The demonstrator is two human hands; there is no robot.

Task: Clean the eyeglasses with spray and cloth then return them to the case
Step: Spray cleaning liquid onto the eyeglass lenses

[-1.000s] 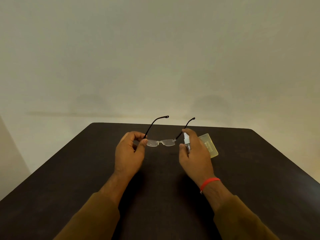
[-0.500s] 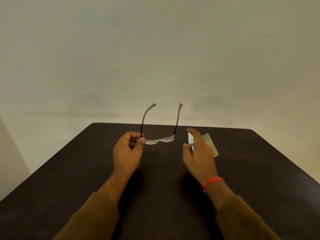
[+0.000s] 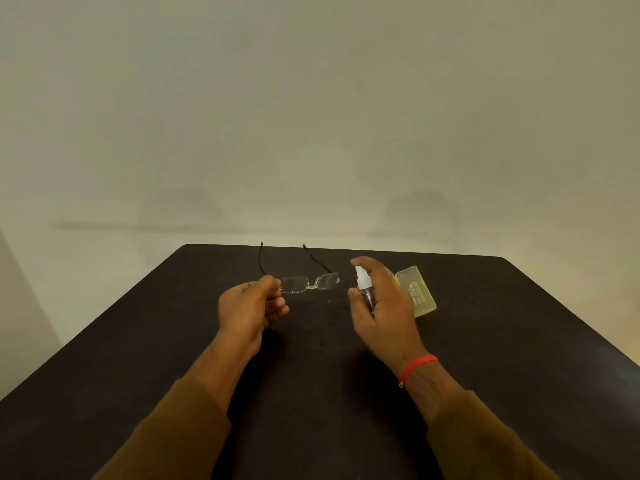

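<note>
Rimless eyeglasses (image 3: pixel 309 284) with thin black temples are held above the dark table (image 3: pixel 519 341), temples pointing away from me. My left hand (image 3: pixel 251 308) pinches them at the left lens corner. My right hand (image 3: pixel 384 306) grips a small clear spray bottle (image 3: pixel 364 284) with a white nozzle, index finger on top, nozzle facing the right lens from a short gap. A pale yellow translucent case (image 3: pixel 417 291) lies on the table just behind my right hand, partly hidden by it. No cloth is in view.
The table's far edge runs just beyond the glasses, with a plain wall behind. A red thread band circles my right wrist (image 3: pixel 417 367). Bare tabletop stretches to both sides.
The glasses tilted down, so their temples dropped from pointing up to lying nearly level, away from me. My right hand moved slightly right, away from the right temple, still holding the bottle.
</note>
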